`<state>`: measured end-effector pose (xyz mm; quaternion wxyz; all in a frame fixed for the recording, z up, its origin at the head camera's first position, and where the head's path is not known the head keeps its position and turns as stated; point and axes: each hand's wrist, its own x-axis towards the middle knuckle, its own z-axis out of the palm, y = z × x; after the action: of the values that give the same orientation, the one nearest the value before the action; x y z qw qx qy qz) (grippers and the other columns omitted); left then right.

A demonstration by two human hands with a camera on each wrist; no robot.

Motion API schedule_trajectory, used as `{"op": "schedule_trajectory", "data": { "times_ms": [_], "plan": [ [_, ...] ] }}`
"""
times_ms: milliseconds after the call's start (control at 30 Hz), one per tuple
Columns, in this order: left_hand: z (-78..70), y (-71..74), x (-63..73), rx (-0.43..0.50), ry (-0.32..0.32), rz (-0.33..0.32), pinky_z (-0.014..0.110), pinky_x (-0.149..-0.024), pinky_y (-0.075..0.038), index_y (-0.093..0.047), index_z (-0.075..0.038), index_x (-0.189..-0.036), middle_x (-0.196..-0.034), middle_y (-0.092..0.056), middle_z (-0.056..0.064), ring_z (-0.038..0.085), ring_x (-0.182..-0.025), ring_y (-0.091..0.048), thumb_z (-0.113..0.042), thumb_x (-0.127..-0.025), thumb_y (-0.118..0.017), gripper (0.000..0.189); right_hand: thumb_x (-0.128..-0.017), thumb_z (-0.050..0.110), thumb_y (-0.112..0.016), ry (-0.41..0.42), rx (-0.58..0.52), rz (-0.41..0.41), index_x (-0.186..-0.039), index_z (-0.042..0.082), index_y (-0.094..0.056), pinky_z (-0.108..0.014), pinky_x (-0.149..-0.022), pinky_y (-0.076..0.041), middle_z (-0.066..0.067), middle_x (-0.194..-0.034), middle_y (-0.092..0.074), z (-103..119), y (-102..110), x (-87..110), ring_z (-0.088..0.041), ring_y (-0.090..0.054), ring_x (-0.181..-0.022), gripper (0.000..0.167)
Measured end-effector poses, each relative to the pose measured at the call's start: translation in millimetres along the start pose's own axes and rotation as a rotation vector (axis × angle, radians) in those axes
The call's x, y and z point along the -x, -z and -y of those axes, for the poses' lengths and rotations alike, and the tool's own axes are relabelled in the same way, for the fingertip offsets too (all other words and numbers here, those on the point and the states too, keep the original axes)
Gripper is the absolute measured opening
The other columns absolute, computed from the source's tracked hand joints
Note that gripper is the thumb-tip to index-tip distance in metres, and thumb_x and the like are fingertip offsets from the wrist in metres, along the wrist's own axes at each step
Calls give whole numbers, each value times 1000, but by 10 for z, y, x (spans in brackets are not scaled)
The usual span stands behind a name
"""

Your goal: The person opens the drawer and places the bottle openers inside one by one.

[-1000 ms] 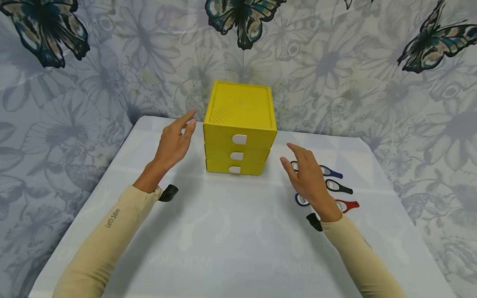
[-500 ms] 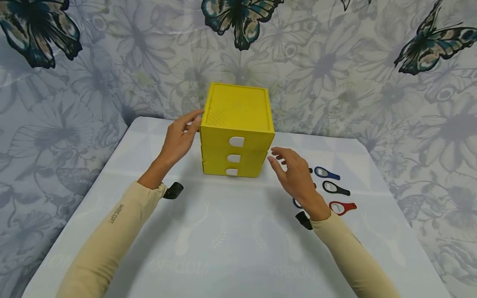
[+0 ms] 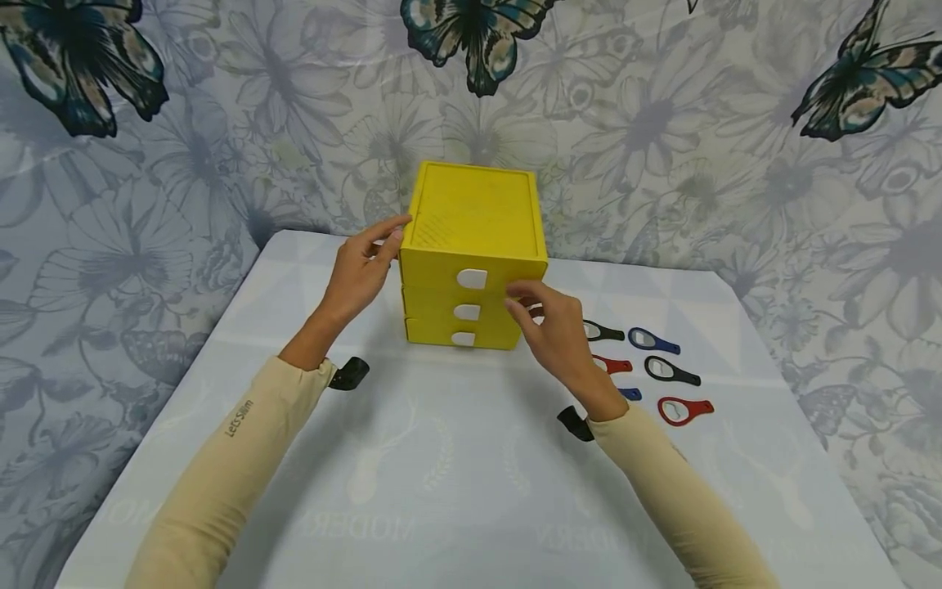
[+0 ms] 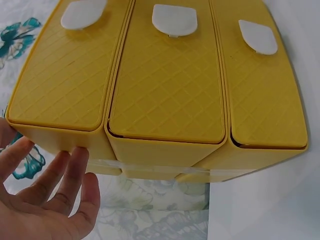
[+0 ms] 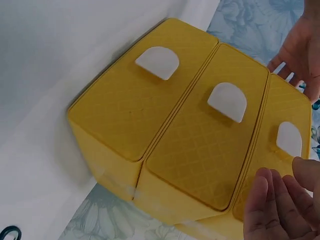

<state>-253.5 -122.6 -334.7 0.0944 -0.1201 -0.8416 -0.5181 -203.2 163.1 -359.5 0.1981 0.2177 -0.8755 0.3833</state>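
Observation:
A yellow drawer unit [image 3: 478, 213] with three stacked drawers and white tab handles [image 3: 472, 279] stands at the back of the table. My left hand [image 3: 361, 270] rests its fingertips at the unit's upper left side; in the left wrist view the spread fingers [image 4: 75, 165] lie along that side wall. In front of the top drawer's right part is my right hand [image 3: 555, 327], its fingers loosely bent with nothing between them. In the right wrist view, that hand's thumb [image 5: 306, 172] is close to the top drawer's white tab [image 5: 289, 139].
Several small ring-headed tools with short tapered handles, among them a red one [image 3: 684, 411], a black one [image 3: 680, 375] and a blue one [image 3: 662, 344], lie on the white table [image 3: 456, 458] at right. My right forearm and hand partly cover others. A patterned wall hanging backs the table.
My left hand has moved right to the unit's side. My right hand has moved left from above the ring-headed tools to the front of the drawers, its fingers bending more.

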Motion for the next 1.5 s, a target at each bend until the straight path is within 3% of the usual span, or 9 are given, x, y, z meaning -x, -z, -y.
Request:
{"op": "schedule_trajectory", "data": {
  "times_ms": [367, 900, 1500],
  "plan": [
    [37, 33, -8, 53, -3, 14, 44, -91, -52, -52, -28, -147, -132, -60, 9, 22, -102, -63, -45, -106, -45, 45, -96, 18, -69, -38, -49, -33, -109, 4, -74, -36, -74, -61, -10, -100, -76, 81, -211, -166, -23, -74, -87, 20],
    [0, 25, -15, 68, 17, 31, 46, -94, -50, -51, -28, -148, -140, -57, 11, 26, -107, -62, -43, -106, -47, 45, -95, 17, -71, -43, -57, -88, -98, 2, -78, -34, -69, -61, -11, -86, -77, 126, -255, -242, -20, -73, -76, 17],
    [29, 27, -22, 69, 14, 36, 43, -95, -51, -51, -29, -148, -135, -58, 10, 25, -108, -62, -44, -106, -47, 45, -94, 17, -73, -40, -91, -37, -101, 4, -79, -29, -72, -61, -8, -87, -78, 277, -166, 81, -16, -75, -75, 17]
  ]
}}
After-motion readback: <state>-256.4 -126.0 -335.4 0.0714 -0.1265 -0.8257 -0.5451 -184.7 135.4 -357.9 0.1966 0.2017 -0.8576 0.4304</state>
